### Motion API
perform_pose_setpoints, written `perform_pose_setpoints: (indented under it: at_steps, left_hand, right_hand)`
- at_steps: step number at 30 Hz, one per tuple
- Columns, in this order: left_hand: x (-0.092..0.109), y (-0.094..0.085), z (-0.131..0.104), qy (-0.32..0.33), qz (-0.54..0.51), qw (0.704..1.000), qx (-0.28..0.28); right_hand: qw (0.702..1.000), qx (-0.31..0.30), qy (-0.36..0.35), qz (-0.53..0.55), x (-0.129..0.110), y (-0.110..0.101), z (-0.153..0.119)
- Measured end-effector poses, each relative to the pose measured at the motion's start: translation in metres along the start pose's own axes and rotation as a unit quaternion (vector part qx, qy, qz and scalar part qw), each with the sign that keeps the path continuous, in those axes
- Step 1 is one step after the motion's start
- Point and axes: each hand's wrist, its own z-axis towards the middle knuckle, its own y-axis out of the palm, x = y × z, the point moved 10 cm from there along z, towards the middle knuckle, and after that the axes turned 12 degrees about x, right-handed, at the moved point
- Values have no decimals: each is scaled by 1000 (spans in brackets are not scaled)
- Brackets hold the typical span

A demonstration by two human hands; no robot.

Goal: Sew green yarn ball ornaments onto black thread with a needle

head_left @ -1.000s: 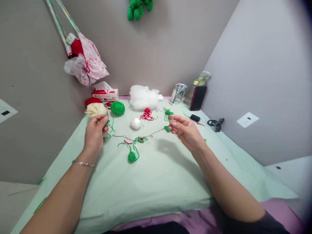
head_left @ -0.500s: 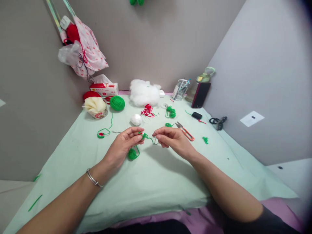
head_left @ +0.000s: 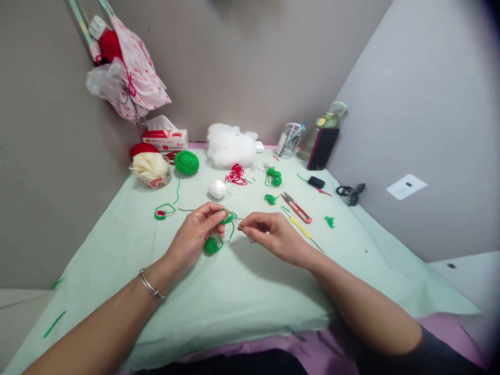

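My left hand (head_left: 201,226) is closed, pinching a small green crocheted piece (head_left: 227,216) between thumb and fingers. A loose green yarn tail hangs from the piece's right side. My right hand (head_left: 269,234) is closed just right of it, its fingertips on a thin grey wire (head_left: 237,219) that reaches to the crocheted piece. More of the wire shows below those fingertips. Under my left hand lies a small green crocheted ball (head_left: 211,246) with a yarn loop. Another thin grey strand (head_left: 186,210) sticks out left of that hand.
Orange-handled snips (head_left: 299,209) and a yellow crochet hook (head_left: 300,226) lie right of my hands. Farther back are a white yarn ball (head_left: 217,189), red yarn (head_left: 237,175), white stuffing (head_left: 231,146) and a green yarn ball (head_left: 186,163). A phone (head_left: 323,149) leans at the back right.
My right hand has moved slightly left and down. The green yarn that ran towards it now hangs free, and the wire stretches between the hands. The yellow hook has come into sight.
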Motion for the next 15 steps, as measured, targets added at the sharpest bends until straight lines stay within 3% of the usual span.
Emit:
perform_pose_setpoints:
  at_steps: [15]
  left_hand:
    - [6,-6,2,52,50,997,25]
  right_hand:
    - [1000,-13,21,5,0,1,-2]
